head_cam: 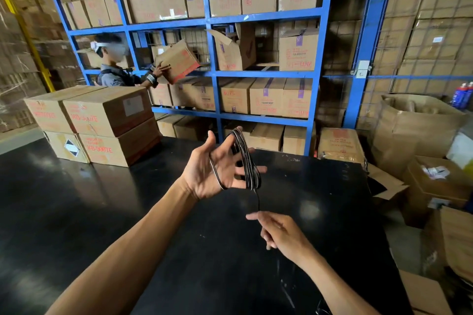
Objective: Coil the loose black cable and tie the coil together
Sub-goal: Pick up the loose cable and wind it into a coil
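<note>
While my left hand point(217, 163) is spread open above the black table point(102, 212), the black cable point(245, 161) sits coiled around its fingers. One strand hangs down to my right hand point(277, 231), pinched between its fingertips.

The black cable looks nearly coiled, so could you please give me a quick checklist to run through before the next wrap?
1. Coil seated on the left hand: ok. The loops of the black cable run around the spread fingers and the thumb.
2. Loops lying together: ok, they sit in one bundle.
3. Tail held by the right hand: ok. The strand drops from the coil to its fingers.
4. Tail free of knots: ok for the short stretch in view.
5. Length of cable left beyond the right hand: cannot tell, as black cable is lost against the black table.
6. A tie ready for the coil: cannot tell, none is seen.
</note>
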`<state>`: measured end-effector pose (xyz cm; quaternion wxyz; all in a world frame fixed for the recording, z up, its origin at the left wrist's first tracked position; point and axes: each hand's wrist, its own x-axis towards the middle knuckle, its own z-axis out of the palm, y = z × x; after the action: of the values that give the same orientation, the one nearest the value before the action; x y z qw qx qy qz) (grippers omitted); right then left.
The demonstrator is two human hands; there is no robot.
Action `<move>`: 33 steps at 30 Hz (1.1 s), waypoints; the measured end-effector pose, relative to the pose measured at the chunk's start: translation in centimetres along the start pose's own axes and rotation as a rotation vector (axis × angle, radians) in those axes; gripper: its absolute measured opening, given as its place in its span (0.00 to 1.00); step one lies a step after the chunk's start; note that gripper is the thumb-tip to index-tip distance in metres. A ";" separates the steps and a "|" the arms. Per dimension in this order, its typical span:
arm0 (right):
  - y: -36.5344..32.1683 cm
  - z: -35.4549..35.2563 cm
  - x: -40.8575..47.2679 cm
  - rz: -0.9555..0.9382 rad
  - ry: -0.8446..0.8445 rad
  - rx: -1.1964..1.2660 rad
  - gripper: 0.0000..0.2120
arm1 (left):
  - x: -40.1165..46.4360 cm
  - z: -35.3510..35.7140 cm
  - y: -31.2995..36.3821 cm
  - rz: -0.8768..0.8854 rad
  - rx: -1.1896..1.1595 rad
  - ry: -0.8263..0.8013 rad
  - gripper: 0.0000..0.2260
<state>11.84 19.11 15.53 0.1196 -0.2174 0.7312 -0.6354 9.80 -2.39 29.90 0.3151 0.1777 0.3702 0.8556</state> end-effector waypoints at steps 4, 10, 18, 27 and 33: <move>-0.9 -2.7 1.6 0.008 0.093 -0.362 0.21 | -0.7 1.6 0.1 -0.228 0.117 -0.195 0.30; -7.8 -7.2 4.8 -0.203 0.149 -0.852 0.03 | -1.0 0.6 -2.6 -0.620 0.436 -0.197 0.32; -10.0 -5.4 3.8 -0.369 0.240 -0.771 0.10 | -0.7 -3.2 -3.4 -0.436 0.417 0.344 0.32; -1.8 0.4 -0.5 -0.125 0.207 -0.064 0.12 | 0.4 -2.1 -2.2 -0.002 0.051 0.338 0.22; 0.8 -0.1 -0.6 0.024 -0.014 -0.017 0.19 | 0.3 -1.3 -1.9 -0.048 0.024 0.038 0.27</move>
<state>12.16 19.55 14.75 0.1304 -0.2138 0.7385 -0.6260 9.69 -1.90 27.68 0.3261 0.1563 0.3907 0.8465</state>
